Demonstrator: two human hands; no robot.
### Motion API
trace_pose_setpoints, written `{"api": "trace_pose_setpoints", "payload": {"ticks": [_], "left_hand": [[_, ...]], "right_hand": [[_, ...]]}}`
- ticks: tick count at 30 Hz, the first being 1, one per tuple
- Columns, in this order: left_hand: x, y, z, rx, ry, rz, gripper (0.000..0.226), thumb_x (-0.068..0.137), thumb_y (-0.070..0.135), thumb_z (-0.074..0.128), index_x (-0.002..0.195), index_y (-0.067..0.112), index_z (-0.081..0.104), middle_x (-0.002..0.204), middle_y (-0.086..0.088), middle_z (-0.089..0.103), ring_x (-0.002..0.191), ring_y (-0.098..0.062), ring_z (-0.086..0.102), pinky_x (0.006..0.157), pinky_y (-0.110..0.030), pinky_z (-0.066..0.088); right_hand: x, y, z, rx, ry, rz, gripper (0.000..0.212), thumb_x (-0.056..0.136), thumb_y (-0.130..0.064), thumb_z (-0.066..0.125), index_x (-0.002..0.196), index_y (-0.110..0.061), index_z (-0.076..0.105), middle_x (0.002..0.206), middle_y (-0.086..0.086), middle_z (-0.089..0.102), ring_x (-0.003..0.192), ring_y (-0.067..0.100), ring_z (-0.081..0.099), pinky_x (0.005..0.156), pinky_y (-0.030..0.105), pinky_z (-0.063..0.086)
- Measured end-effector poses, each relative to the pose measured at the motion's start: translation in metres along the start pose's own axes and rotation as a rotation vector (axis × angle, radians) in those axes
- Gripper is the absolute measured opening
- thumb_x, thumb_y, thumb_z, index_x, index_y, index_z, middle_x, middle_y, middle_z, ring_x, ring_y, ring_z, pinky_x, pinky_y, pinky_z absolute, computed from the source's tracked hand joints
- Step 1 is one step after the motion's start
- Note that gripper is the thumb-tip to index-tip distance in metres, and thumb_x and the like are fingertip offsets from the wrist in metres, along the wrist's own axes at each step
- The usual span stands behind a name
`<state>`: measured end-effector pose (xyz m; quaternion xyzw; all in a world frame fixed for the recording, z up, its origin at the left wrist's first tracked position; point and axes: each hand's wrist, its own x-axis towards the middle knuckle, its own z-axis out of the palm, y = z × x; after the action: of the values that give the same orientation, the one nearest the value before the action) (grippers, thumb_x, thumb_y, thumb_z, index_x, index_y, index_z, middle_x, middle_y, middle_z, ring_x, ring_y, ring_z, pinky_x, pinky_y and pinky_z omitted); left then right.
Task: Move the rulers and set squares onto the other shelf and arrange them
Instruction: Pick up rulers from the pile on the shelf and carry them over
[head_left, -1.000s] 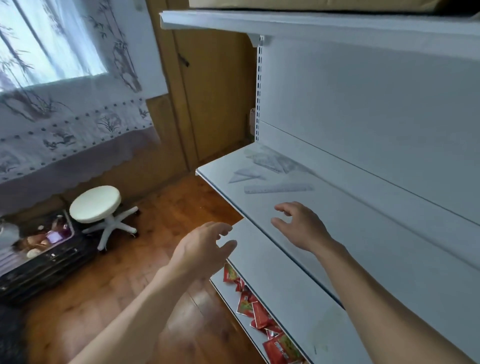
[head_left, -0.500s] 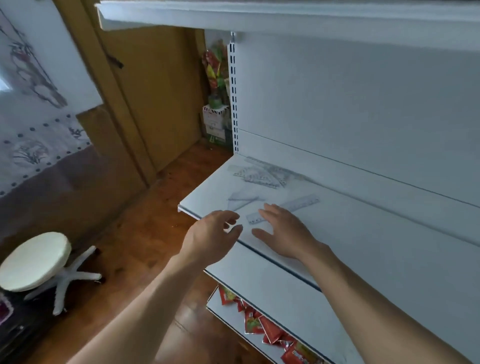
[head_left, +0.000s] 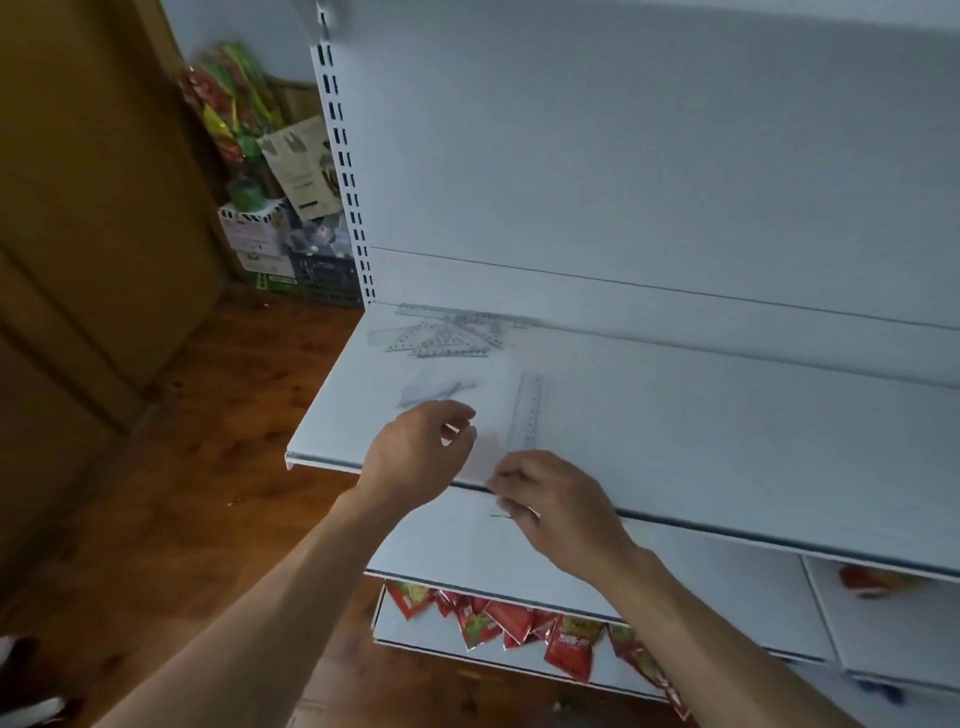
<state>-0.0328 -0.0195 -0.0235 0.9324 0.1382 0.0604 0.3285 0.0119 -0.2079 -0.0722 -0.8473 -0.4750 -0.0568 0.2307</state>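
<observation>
Left hand (head_left: 421, 457) loosely curled, holding nothing, just short of a clear set square (head_left: 434, 389); right hand (head_left: 561, 506) with fingers bent at the near end of a ruler (head_left: 525, 410) by the shelf (head_left: 727, 441) lip, grip not discernible; a further pile (head_left: 447, 332) lies beyond both hands. Risk: the thin ruler, if drawn over the edge, may slip and fall; transparent outlines blur into the white surface.
</observation>
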Motion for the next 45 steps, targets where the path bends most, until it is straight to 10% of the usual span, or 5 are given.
{"api": "trace_pose_setpoints", "payload": {"ticks": [16, 21, 29, 35, 45], "left_hand": [[0.014, 0.061, 0.045, -1.019, -0.463, -0.350, 0.056, 0.085, 0.032, 0.070, 0.131, 0.007, 0.050, 0.108, -0.003, 0.070, 0.093, -0.015, 0.070, 0.080, -0.026, 0.055], [0.007, 0.099, 0.065, -1.294, -0.534, -0.420, 0.026, 0.087, 0.019, 0.067, 0.111, 0.012, 0.062, 0.106, -0.002, 0.072, 0.093, -0.014, 0.070, 0.083, -0.027, 0.054], [-0.027, 0.196, 0.120, -1.281, -0.502, -0.348, 0.018, 0.085, 0.007, 0.066, 0.102, 0.013, 0.062, 0.091, 0.000, 0.073, 0.086, -0.014, 0.069, 0.078, -0.025, 0.053], [-0.071, 0.293, 0.191, -1.346, -0.508, -0.311, 0.016, 0.086, 0.005, 0.066, 0.094, 0.014, 0.057, 0.095, -0.005, 0.072, 0.087, -0.016, 0.069, 0.073, -0.022, 0.054], [-0.151, 0.435, 0.310, -1.278, -0.765, -0.144, 0.008, 0.089, 0.009, 0.061, 0.096, 0.013, 0.060, 0.090, -0.007, 0.071, 0.081, -0.015, 0.069, 0.070, -0.024, 0.055]], "right_hand": [[-0.058, -0.004, -0.085, 0.426, 0.557, 0.525, 0.027, 0.089, 0.003, 0.059, 0.095, -0.020, 0.072, 0.125, -0.003, 0.058, 0.119, 0.008, 0.054, 0.096, 0.021, 0.046], [-0.091, -0.004, -0.106, 0.590, 0.547, 0.538, 0.021, 0.087, 0.006, 0.060, 0.093, -0.009, 0.073, 0.130, 0.000, 0.057, 0.123, 0.010, 0.053, 0.095, 0.018, 0.045], [-0.190, 0.030, -0.157, 0.675, 0.580, 0.653, 0.026, 0.087, 0.001, 0.061, 0.091, -0.021, 0.075, 0.132, -0.009, 0.056, 0.121, 0.009, 0.054, 0.094, 0.017, 0.045], [-0.296, 0.054, -0.212, 0.872, 0.706, 0.878, 0.053, 0.088, -0.001, 0.062, 0.131, -0.030, 0.049, 0.121, -0.008, 0.065, 0.105, 0.013, 0.065, 0.091, 0.030, 0.052], [-0.460, 0.099, -0.288, 0.762, 1.111, 1.172, 0.030, 0.093, -0.009, 0.057, 0.120, -0.022, 0.059, 0.090, 0.003, 0.074, 0.076, 0.013, 0.066, 0.065, 0.020, 0.052]]}}
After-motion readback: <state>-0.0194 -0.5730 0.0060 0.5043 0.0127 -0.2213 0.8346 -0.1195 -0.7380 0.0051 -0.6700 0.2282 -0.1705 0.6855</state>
